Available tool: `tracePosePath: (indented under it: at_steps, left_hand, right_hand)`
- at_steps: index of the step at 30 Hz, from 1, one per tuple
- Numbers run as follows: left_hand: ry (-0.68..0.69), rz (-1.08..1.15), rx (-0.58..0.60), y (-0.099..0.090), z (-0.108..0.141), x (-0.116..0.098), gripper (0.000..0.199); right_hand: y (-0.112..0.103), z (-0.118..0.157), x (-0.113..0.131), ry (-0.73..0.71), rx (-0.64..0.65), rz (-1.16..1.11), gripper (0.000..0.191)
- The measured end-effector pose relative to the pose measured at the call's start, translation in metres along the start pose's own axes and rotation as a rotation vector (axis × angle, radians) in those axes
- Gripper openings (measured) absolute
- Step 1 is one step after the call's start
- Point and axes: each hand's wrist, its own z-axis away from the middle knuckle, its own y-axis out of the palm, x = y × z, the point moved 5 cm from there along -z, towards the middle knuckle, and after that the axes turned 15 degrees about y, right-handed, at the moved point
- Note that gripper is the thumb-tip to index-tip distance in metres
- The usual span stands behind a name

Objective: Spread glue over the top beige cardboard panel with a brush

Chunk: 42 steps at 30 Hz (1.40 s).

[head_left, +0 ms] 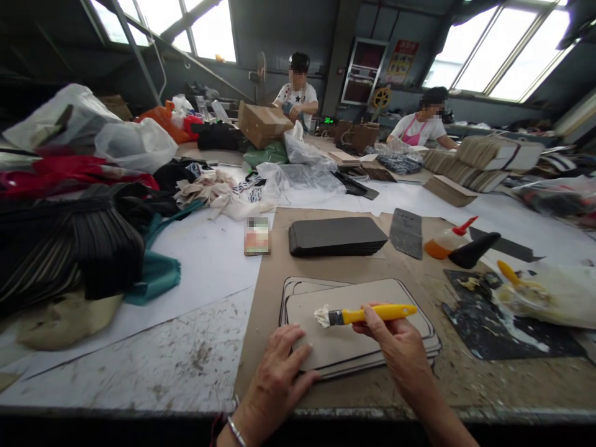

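In the head view, my right hand (395, 338) grips a yellow-handled paintbrush (384, 312) whose bristles are clotted with white paste. The brush lies roughly level over a stack of beige rounded panels with dark edges (344, 341). My left hand (279, 372) rests on the left front corner of that stack, fingers spread, holding nothing. Behind the panels stands a neat pile of dark grey rectangular pieces (338, 234). Brown sheeting (265, 335) lies under both stacks. Whether the bristles touch the top panel I cannot tell.
To the right lie a paste-smeared black board (493, 338), another yellow-handled brush (510, 273) on a plastic bag, and a red-tipped bottle (447, 241). Dark strips (102, 242) and fabric heap up on the left. Two people (298, 96) work across the table.
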Motion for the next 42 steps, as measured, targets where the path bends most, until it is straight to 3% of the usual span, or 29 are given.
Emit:
tracePosePath:
  at_steps: [4,7,9,15,18,21,24,28,31,34,39,42]
  left_hand:
    - [0.030,-0.018,-0.028,0.000,0.000,-0.005,0.016]
    - [0.040,-0.024,-0.043,0.002,0.002,-0.005,0.017]
    - [0.053,-0.034,-0.057,0.003,0.003,-0.005,0.018]
    - [0.095,-0.067,-0.091,0.002,0.005,-0.002,0.019]
    - [0.138,-0.096,-0.082,0.003,0.006,-0.002,0.021]
    - [0.155,-0.144,-0.042,0.004,0.008,-0.003,0.026]
    - [0.140,-0.186,-0.038,0.002,0.012,-0.004,0.028]
    - [0.174,-0.189,-0.082,-0.001,0.018,-0.007,0.020]
    - [0.249,-0.213,-0.074,-0.002,0.022,-0.011,0.016]
    - [0.250,-0.209,-0.091,-0.004,0.020,-0.015,0.016]
    - [0.183,-0.158,-0.229,-0.010,0.012,-0.019,0.016]
    - [0.157,-0.119,-0.219,-0.011,0.011,-0.020,0.017]
  right_hand:
    - [0.029,-0.001,-0.011,-0.034,0.079,0.050,0.053]
    - [0.026,-0.011,-0.011,-0.121,0.053,0.129,0.051]
    - [0.005,-0.023,-0.004,-0.214,-0.055,0.216,0.050]
    - [-0.093,-0.054,0.025,-0.422,-0.494,0.566,0.050]
    - [-0.112,-0.047,0.034,-0.586,-0.625,0.714,0.048]
    - [-0.092,-0.027,0.035,-0.767,-0.568,0.767,0.036]
    - [-0.047,0.001,0.027,-0.864,-0.396,0.735,0.022]
    - [0.016,0.040,0.008,-0.878,-0.137,0.608,0.015]
    - [0.030,0.054,-0.006,-0.835,-0.009,0.554,0.016]
    - [-0.005,0.041,-0.008,-0.800,-0.118,0.595,0.018]
    - [-0.108,-0.001,0.010,-0.732,-0.578,0.703,0.037]
    - [-0.129,-0.007,0.020,-0.762,-0.665,0.744,0.041]
